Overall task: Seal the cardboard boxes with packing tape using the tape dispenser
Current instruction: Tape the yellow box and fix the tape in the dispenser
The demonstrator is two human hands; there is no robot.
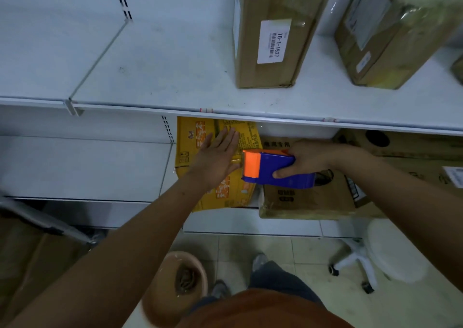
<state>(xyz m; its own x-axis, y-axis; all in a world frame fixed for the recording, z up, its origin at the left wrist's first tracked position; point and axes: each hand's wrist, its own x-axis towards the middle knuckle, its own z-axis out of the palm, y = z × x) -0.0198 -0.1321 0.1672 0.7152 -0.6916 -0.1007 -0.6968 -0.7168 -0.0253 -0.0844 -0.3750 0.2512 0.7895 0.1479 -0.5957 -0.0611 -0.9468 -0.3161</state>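
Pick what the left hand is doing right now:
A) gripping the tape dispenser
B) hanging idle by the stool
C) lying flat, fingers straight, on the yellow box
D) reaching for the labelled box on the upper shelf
C: the left hand lies open with straight fingers on the yellow box, while the right hand grips the blue and orange tape dispenser.
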